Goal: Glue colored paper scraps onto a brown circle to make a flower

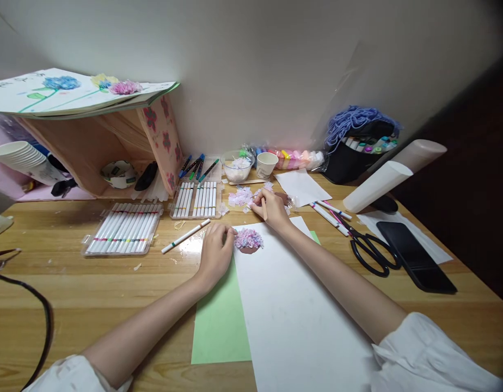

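Note:
A white sheet of paper (292,305) lies before me, slanted over a green sheet (221,326). Near its top left is a domed cluster of pink and lilac paper petals (249,238) on a brown patch. My left hand (216,247) rests at the paper's left edge, fingers bent together, fingertips beside the cluster; what they hold, if anything, is hidden. Beyond the top edge, my right hand (274,211) is closed in a pinch over loose pale petals (240,197). A thin tan strip shows at its fingers, too small to identify.
Marker sets (123,228) and a loose marker (186,236) lie left. A glass bowl (238,167) and paper cup (267,164) stand behind. Black scissors (372,250), a phone (417,256) and white tube (378,187) are right. A pink box (161,136) stands back left.

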The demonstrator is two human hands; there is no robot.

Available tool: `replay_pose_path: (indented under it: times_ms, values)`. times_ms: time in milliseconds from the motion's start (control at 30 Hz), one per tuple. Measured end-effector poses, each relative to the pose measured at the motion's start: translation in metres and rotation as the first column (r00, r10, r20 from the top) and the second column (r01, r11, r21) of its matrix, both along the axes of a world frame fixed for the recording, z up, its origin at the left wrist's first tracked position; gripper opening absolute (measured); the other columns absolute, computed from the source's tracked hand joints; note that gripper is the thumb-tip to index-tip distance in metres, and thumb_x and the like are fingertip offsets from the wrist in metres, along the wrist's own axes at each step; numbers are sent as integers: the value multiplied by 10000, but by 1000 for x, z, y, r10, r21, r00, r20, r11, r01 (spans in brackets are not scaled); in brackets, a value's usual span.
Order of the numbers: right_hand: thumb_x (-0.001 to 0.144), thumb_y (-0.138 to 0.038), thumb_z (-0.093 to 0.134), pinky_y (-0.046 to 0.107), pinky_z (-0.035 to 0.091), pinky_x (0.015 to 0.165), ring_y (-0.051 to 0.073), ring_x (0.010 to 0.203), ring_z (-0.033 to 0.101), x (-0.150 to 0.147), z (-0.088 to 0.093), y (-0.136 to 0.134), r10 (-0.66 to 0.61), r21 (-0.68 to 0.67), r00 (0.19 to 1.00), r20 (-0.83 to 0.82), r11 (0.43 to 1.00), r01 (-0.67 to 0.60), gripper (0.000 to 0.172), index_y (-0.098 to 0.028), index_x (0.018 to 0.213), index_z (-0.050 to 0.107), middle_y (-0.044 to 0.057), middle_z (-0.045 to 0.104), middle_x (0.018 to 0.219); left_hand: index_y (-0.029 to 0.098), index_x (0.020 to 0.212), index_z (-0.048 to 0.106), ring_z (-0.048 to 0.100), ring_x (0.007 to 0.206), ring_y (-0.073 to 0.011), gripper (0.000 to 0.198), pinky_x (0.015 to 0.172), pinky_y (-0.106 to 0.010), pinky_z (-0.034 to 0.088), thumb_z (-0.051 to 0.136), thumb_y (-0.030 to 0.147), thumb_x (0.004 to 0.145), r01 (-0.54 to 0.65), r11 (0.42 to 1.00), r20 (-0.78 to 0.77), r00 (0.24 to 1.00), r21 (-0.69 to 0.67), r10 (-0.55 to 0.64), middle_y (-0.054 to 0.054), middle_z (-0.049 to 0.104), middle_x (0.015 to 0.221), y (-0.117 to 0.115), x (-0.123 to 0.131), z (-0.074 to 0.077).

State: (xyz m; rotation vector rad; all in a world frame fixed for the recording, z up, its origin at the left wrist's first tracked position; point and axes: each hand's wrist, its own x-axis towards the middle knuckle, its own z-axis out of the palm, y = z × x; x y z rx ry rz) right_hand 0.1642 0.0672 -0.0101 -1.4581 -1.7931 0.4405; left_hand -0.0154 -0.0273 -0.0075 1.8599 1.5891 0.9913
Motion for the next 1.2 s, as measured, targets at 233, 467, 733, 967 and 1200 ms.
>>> replay_pose_path:
  times_ms: [233, 467, 733, 967, 1200]
  values:
    - [687, -203, 614, 276, 395, 625, 167, 639, 570, -2, 8, -4, -22, 21, 996, -84, 999, 24, 128, -194, 642, 494, 11, 608, 657, 198, 750, 539, 538, 842, -185, 217, 767, -319, 396, 397, 234, 910, -10, 1000, 9, 1000, 17, 10, -25, 598, 816, -1, 0, 1]
    - [686, -376, 708, 285, 427, 630, 172, 667, 585, 4, 24, -40, 64, -85, 936, -345, 991, -99, 282, -193, 664, 494, 15, 616, 693, 203, 827, 577, 514, 889, -188, 153, 799, -325, 380, 459, 261, 905, 28, 995, -24, 999, 95, -26, -26, 617, 879, -6, 1, 7]
    - [700, -405, 720, 298, 463, 646, 178, 693, 602, -5, 23, -80, 138, -182, 871, -472, 951, -249, 315, -199, 674, 483, 21, 624, 731, 215, 857, 603, 509, 843, -186, 165, 776, -322, 380, 526, 359, 881, 101, 982, -89, 992, 159, -87, -20, 592, 819, -10, 4, 10]
    - [769, -409, 658, 291, 459, 678, 170, 719, 590, -1, 27, -106, 145, -163, 883, -446, 957, -239, 263, -205, 708, 504, 22, 613, 763, 215, 815, 596, 508, 803, -177, 152, 759, -322, 375, 516, 323, 887, 168, 970, -78, 985, 174, -157, -14, 577, 774, -21, -1, 13]
    - [938, -410, 319, 274, 375, 571, 146, 582, 468, 5, 12, -121, 82, -129, 765, -639, 969, -212, 226, -232, 964, 456, -31, 482, 623, 225, 761, 651, 499, 785, -189, 145, 725, -331, 362, 573, 316, 843, 243, 969, -138, 962, 49, -235, -20, 607, 749, -28, -3, 9]
